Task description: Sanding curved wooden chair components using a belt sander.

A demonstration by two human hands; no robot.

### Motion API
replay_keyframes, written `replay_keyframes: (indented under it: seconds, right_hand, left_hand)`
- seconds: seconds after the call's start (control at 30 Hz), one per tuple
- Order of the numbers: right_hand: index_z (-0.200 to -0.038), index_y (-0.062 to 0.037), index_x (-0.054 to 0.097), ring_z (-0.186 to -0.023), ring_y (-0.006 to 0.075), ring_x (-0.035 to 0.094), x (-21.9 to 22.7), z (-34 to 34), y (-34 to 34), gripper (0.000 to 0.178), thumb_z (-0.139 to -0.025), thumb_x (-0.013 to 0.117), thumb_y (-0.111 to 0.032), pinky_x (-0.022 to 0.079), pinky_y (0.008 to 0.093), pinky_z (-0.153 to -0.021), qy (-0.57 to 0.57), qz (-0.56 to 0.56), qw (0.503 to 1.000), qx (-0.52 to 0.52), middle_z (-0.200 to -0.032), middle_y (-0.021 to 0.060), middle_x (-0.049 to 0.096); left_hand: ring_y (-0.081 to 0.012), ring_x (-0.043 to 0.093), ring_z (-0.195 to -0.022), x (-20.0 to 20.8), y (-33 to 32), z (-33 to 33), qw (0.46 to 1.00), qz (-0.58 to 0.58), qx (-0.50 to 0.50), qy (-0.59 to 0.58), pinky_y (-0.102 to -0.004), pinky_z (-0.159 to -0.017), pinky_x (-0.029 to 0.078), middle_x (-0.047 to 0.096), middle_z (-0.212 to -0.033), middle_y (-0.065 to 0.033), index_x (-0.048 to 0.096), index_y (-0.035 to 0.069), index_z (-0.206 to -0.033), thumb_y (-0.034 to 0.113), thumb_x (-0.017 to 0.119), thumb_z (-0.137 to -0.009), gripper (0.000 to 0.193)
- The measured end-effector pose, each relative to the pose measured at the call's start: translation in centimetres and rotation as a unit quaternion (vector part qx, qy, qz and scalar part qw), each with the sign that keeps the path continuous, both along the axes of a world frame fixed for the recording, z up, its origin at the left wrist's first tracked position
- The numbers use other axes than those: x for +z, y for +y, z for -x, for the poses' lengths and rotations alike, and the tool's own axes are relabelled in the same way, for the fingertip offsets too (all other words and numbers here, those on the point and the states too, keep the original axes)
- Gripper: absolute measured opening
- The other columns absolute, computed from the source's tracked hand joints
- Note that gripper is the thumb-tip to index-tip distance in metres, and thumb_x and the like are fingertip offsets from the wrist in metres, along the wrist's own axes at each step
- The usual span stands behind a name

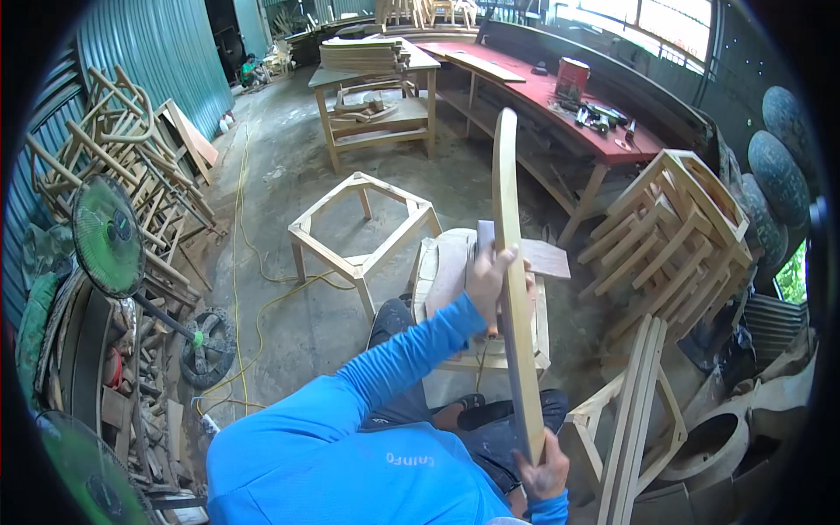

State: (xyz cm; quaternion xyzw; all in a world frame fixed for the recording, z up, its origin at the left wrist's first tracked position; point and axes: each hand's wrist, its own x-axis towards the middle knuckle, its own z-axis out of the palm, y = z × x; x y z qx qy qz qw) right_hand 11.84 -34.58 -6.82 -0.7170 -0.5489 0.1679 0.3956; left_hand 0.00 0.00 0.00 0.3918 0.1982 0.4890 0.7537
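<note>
A long, slightly curved wooden slat (514, 297) stands steeply tilted before me, its far end raised above the low work stand. My left hand (488, 278) is closed on it near the middle. Around its lower end wraps my right hand (547, 468), close to my right knee. Under and beside the slat is the wooden work stand (490, 360), topped with flat, pale pieces of board or padding (448, 276). A light purple strip (486, 234) sticks up there, partly covered by the slat. Whatever lies directly behind the slat is hidden.
A hexagonal wooden frame on legs (359, 260) stands ahead. Stacked frames (678, 245) and long slats (634, 420) are on my right. A red-topped bench (542, 92) holds tools. Left are a green fan (109, 234), chair frames (131, 149) and a yellow cord (234, 289).
</note>
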Motion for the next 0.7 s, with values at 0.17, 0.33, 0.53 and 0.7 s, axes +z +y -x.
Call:
replay_keyframes:
  seconds: [0.17,0.33,0.53,0.7]
  right_hand:
    - [-0.114,-0.0074,0.068,-0.085,0.0416,0.073,-2.2,1.6,-11.3,0.052,-0.07,0.091,-0.024,0.059,0.0436,-0.074,-0.084,0.047,0.994,-0.047,-0.093,0.02,0.073]
    - [-0.117,-0.0112,0.068,-0.064,0.0314,0.063,-2.9,-1.0,-14.7,0.058,-0.067,0.09,-0.031,0.047,0.0435,-0.057,-0.21,0.092,0.973,-0.013,-0.074,0.0099,0.061]
    - [-0.122,-0.0087,0.066,-0.067,0.0322,0.064,-2.3,-1.0,-18.0,0.072,-0.061,0.094,-0.034,0.048,0.0427,-0.061,-0.198,0.166,0.965,-0.039,-0.081,0.0116,0.066]
    - [-0.131,-0.0088,0.064,-0.066,0.031,0.061,-1.4,-1.6,-16.1,0.079,-0.062,0.094,-0.033,0.047,0.0417,-0.061,-0.192,0.197,0.961,-0.021,-0.078,0.0111,0.062]
  left_hand:
    - [-0.0243,0.071,-0.063,-7.3,6.6,-0.7,0.974,-0.04,0.092,0.202,-0.0378,-0.054,0.059,0.067,-0.092,-0.0151,0.046,-0.001,-0.125,0.022,0.065,-0.098,0.041]
    - [-0.0354,0.058,-0.125,-14.2,11.0,0.8,0.804,-0.301,0.227,0.459,-0.0412,-0.108,0.047,0.054,-0.137,-0.0292,0.025,-0.009,-0.154,0.023,0.071,-0.09,0.085]
    - [-0.0441,0.015,-0.156,-14.7,6.4,-2.5,0.594,-0.324,0.079,0.732,-0.0652,-0.124,0.008,0.026,-0.167,-0.0221,0.029,0.012,-0.163,0.048,0.055,-0.097,0.08]
    - [-0.0436,0.004,-0.159,-15.2,7.6,-3.7,0.546,-0.323,0.045,0.772,-0.0695,-0.122,-0.003,0.017,-0.172,-0.0156,0.024,0.016,-0.165,0.048,0.041,-0.103,0.072]
